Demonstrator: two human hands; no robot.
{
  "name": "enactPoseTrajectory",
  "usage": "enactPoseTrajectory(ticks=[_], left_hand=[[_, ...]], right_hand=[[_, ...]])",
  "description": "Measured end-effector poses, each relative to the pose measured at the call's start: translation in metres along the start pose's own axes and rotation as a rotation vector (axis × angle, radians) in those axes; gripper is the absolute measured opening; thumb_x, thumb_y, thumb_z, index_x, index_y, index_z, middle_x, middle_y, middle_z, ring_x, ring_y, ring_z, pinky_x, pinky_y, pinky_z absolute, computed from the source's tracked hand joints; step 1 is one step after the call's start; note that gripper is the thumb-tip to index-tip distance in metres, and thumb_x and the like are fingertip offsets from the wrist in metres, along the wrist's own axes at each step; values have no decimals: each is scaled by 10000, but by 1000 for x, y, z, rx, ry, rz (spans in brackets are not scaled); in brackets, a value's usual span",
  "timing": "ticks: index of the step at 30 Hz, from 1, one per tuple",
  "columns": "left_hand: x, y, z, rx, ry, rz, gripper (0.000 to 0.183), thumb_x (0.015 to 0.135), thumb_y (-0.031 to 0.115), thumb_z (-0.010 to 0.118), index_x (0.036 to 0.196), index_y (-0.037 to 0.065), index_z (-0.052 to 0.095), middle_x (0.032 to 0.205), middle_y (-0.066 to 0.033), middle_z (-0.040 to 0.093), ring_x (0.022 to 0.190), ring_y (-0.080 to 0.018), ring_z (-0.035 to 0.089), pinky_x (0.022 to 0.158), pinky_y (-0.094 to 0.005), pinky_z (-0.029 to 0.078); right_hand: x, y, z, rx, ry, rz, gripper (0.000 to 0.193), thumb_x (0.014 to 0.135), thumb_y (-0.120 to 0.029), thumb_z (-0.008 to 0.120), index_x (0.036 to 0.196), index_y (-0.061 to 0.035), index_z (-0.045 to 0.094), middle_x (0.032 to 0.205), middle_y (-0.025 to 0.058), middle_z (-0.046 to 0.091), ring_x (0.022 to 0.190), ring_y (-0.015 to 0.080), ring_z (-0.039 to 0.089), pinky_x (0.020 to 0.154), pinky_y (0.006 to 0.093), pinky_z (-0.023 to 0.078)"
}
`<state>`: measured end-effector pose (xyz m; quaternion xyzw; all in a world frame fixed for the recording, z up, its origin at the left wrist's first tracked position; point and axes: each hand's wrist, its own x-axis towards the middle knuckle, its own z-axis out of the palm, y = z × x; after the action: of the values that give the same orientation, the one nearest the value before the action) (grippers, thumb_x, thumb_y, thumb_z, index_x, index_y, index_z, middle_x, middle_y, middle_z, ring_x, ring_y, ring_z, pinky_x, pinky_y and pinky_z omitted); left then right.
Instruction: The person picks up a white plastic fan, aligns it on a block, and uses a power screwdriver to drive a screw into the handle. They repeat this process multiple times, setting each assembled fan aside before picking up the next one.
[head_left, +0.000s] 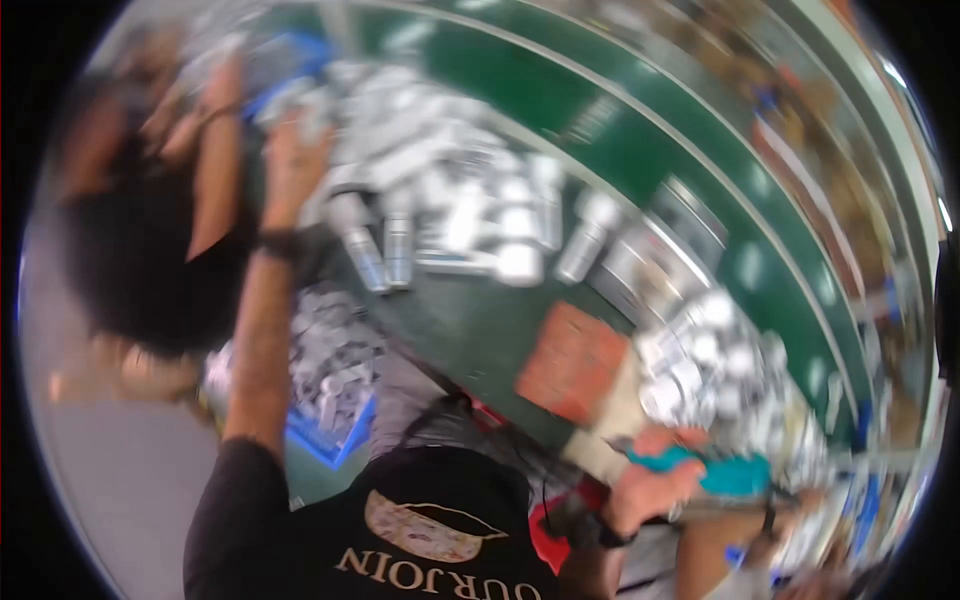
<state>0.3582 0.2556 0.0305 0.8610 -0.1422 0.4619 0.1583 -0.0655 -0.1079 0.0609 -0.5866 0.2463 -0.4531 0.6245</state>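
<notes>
My left arm stretches to the far left, where my left hand [293,165] reaches whitish pieces [305,105] at the edge of a heap. Motion smears its fingers, so their grip cannot be made out. Low on the right, my right hand [650,490] is closed around a teal electric screwdriver [735,475] with a dark tip pointing left. Just beyond that hand lies an orange-red pad [572,362] on the dark green table. Beside it is a pile of round white parts [690,370].
White cylindrical parts [460,210] cover the far middle of the table. A grey metal box [655,265] stands behind the pad. A blue bin [335,440] of small grey-white parts sits left of my body. A co-worker's arm [215,180] is at left; another person's arm [725,540] is lower right.
</notes>
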Motion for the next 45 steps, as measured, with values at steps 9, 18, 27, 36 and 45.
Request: enactPoseTrajectory(ticks=[9, 18, 27, 36, 45], left_hand=[[-62, 360, -72, -1019, -490, 461, 222, 805, 183, 745, 979, 72, 664, 1040, -131, 619, 963, -296, 591, 808, -427, 468], [-60, 475, -8, -742, -323, 776, 388, 837, 403, 680, 875, 17, 687, 1263, -145, 530, 1345, -322, 353, 1122, -508, 257], [-74, 490, -17, -808, -469, 642, 255, 766, 246, 706, 840, 2, 695, 1146, -114, 560, 1370, -327, 348, 1132, -513, 257], [-76, 416, -90, -1171, -777, 388, 279, 775, 159, 746, 1029, 56, 697, 967, -112, 659, 880, -301, 667, 768, -381, 548], [-120, 356, -78, -1205, -840, 410, 298, 749, 188, 747, 1017, 74, 681, 952, -100, 623, 911, -299, 624, 818, -395, 516]], right_hand=[[-14, -7, -36, 33, -167, -41, 713, 843, -646, 658, 1059, 7, 468, 654, 67, 504, 568, 190, 521, 515, 305, 431], [-31, -21, -58, 77, -129, -4, 719, 811, -616, 708, 1064, 21, 490, 676, 81, 543, 571, 202, 543, 522, 310, 439], [-23, -10, -58, 131, -178, 73, 742, 771, -595, 773, 1063, 47, 542, 711, 95, 574, 618, 202, 573, 548, 311, 464], [0, 18, -58, -17, -173, 50, 675, 855, -566, 709, 1094, 48, 562, 755, 93, 612, 662, 193, 604, 581, 290, 480], [41, 23, -32, -234, -125, -26, 497, 994, -406, 559, 1158, 62, 529, 849, 126, 636, 745, 179, 605, 646, 280, 477]])
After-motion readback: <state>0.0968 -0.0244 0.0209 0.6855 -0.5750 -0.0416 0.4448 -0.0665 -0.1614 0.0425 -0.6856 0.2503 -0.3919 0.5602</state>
